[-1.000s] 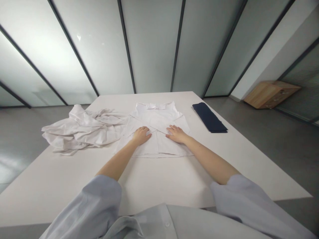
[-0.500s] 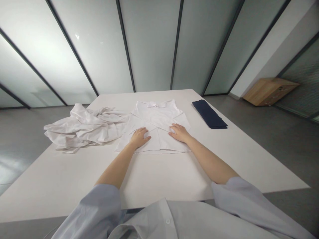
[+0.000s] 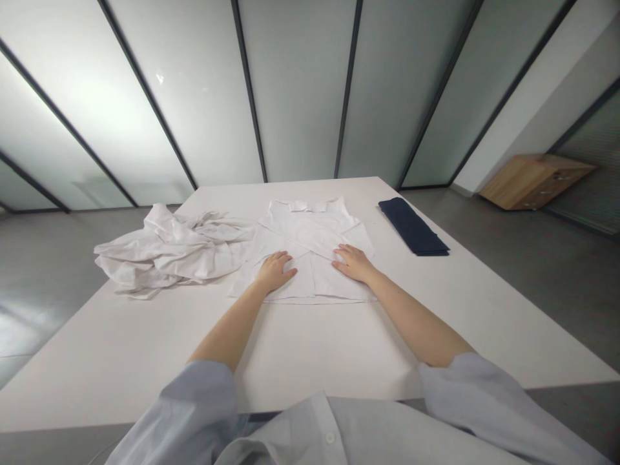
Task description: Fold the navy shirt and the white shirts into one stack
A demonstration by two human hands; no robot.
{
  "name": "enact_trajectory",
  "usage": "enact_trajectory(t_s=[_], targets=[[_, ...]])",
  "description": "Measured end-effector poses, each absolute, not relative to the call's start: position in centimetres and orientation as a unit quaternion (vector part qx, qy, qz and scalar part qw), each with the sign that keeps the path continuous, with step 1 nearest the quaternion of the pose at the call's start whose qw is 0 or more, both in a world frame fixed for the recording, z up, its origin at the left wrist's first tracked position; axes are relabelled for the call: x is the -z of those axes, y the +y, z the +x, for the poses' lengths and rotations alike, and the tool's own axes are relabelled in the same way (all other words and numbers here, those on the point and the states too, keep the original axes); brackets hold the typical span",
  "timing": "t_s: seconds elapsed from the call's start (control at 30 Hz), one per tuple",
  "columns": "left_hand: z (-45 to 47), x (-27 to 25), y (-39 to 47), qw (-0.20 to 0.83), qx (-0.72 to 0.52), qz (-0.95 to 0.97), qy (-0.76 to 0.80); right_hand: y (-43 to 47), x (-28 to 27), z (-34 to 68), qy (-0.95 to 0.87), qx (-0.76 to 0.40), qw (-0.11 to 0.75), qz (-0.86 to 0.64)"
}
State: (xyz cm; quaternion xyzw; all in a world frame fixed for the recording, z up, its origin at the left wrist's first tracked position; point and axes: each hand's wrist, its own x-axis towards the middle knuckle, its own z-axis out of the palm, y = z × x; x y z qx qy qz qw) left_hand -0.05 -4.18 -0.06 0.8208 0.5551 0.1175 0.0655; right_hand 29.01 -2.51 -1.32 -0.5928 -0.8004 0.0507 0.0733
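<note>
A white shirt [image 3: 310, 226] lies spread on the table in front of me, its collar at the far end and its hem toward me. The sleeves appear folded across its body. My left hand [image 3: 276, 271] rests on the left half of the shirt, palm down with the fingers stretched out. On the right half lies my right hand [image 3: 352, 262], also flat and with its fingers apart. Neither hand grips the cloth.
A crumpled heap of white cloth [image 3: 169, 252] lies to the left, close against the shirt and partly over the table's left edge. Folded dark navy cloth [image 3: 414, 226] sits at the right on the white table [image 3: 320, 349]. A wooden cabinet [image 3: 533, 181] stands on the floor beyond.
Both hands stay flat on the shirt in nearly the same place. The whole view has shifted slightly; the shirt and the cloths keep their positions on the table.
</note>
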Motion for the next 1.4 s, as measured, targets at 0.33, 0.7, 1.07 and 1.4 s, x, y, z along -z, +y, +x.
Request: enact_trajectory(t_s=[0.33, 0.7, 1.07, 1.4], targets=[[0.0, -0.3, -4.5, 0.070, -0.116, 0.819, 0.557, -2.7, 1.2, 29.0, -0.799, -0.053, 0.075, -0.595], [-0.2, 0.5, -4.0, 0.067, -0.136, 0.825, 0.544, -2.4, 1.9, 29.3, -0.803, -0.065, 0.118, -0.580], [0.4, -0.3, -4.7, 0.033, -0.111, 0.827, 0.551, -2.6, 1.9, 29.2, -0.805, -0.050, 0.123, -0.578], [0.2, 0.3, -4.3, 0.032, -0.128, 0.826, 0.549, -2.1, 2.6, 29.4, -0.802, -0.048, 0.131, -0.581]])
